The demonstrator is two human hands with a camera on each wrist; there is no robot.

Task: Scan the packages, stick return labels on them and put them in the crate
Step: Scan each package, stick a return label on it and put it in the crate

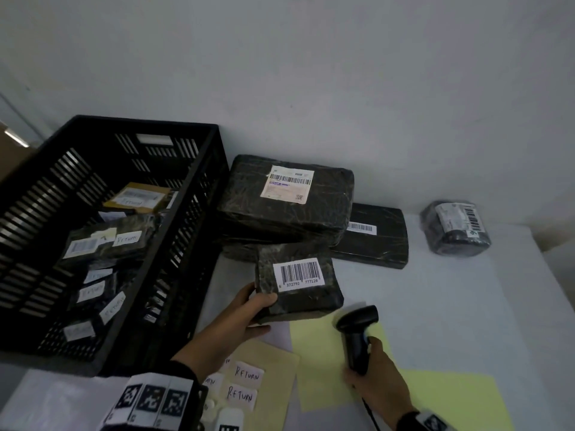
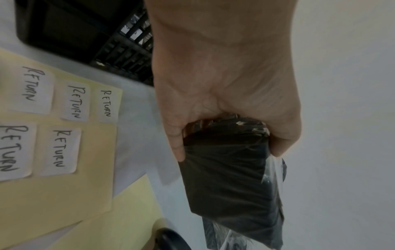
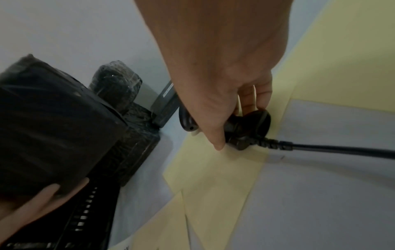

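Observation:
My left hand (image 1: 249,309) (image 2: 224,104) grips a small black package (image 1: 308,303) (image 2: 230,182) (image 3: 51,128) by its near corner, its white barcode label (image 1: 299,273) facing up. It is held just above the table, right of the black crate (image 1: 62,169). My right hand (image 1: 378,374) (image 3: 224,94) holds a black barcode scanner (image 1: 357,334) (image 3: 248,125) by its handle, the head pointing toward the package. Its cable (image 3: 342,150) trails off. White RETURN labels (image 1: 245,384) (image 2: 72,101) lie on a tan backing sheet near me.
The crate (image 2: 89,33) holds several labelled packages (image 1: 105,241). A large black parcel (image 1: 286,203) lies on a flat one (image 1: 376,241) behind the held package. A round wrapped package (image 1: 455,228) (image 3: 116,84) sits at far right. Yellow sheets (image 1: 435,396) cover the near table.

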